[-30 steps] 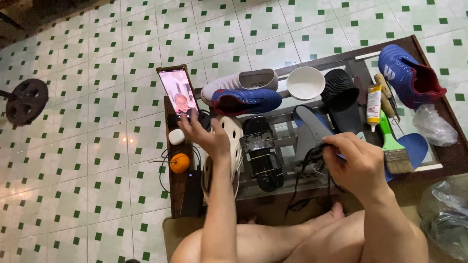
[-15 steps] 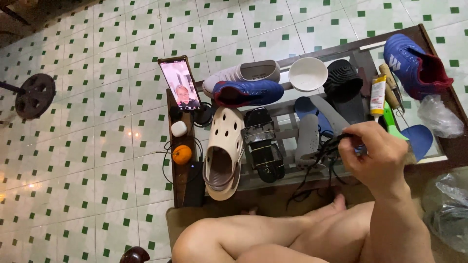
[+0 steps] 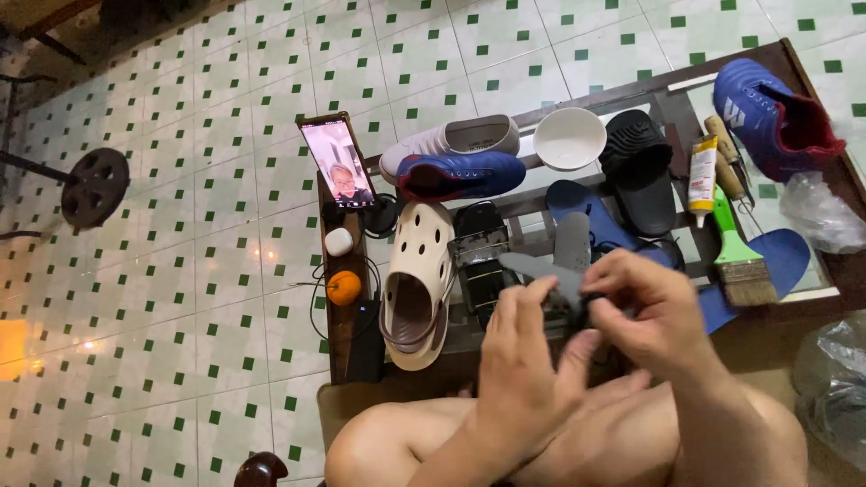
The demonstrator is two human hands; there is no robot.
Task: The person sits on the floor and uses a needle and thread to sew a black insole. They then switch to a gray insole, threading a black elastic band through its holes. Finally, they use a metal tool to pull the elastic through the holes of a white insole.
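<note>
Fingers (image 3: pixel 622 298) on grey insole (image 3: pixel 541 271) — table edge (image 3: pixel 336 316) near

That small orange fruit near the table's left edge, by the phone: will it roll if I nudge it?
Probably. The small round orange fruit looks smooth, with no flat side showing, so a nudge would likely roll it. It sits on the dark wooden table rim, close to the edge, so it might drop to the tiled floor.

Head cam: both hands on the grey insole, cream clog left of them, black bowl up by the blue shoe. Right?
One slip: the bowl is white, not black, as the head view shows. The rest holds: left hand and right hand meet on the grey insole, cream clog to their left, blue shoe beside the bowl.
</note>
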